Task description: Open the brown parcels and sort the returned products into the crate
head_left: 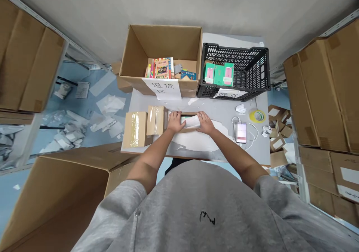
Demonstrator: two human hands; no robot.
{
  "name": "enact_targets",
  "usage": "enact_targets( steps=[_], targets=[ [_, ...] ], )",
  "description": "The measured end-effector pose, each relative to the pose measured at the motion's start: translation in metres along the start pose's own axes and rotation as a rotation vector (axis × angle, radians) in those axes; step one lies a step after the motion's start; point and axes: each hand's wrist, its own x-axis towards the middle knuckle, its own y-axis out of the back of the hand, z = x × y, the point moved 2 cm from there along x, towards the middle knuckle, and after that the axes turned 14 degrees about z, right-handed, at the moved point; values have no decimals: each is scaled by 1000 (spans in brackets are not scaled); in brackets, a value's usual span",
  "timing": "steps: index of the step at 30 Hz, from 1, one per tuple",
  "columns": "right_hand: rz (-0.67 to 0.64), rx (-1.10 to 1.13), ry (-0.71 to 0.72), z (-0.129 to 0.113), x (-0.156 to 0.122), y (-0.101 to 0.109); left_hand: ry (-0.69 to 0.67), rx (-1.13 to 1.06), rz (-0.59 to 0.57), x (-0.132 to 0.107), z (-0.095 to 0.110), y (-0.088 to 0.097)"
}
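A small open cardboard box [190,130] lies near the front of the table between my two hands. My left hand [175,122] is closed around its left end, with the thumb reaching inward over the opening. At the right end, my right hand [205,122] grips the box with its fingers over the edge. White packing material [193,122] fills much of the inside, and a strip of something green [184,117] shows beside it; what the green thing is stays mostly hidden. Under the box lies a sheet of white paper [202,141].
Two taped cartons [136,129] stand left of my hands. Behind are a large carton [134,57] holding books and a black crate [254,72] with green boxes [219,74]. A phone [240,133] with a cable and a yellow tape roll [257,116] lie right.
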Motion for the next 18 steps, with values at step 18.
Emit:
enact_targets(
  steps=[18],
  targets=[
    [25,-18,42,-10,-10,19,-242,161,-468,39,25,-5]
  ],
)
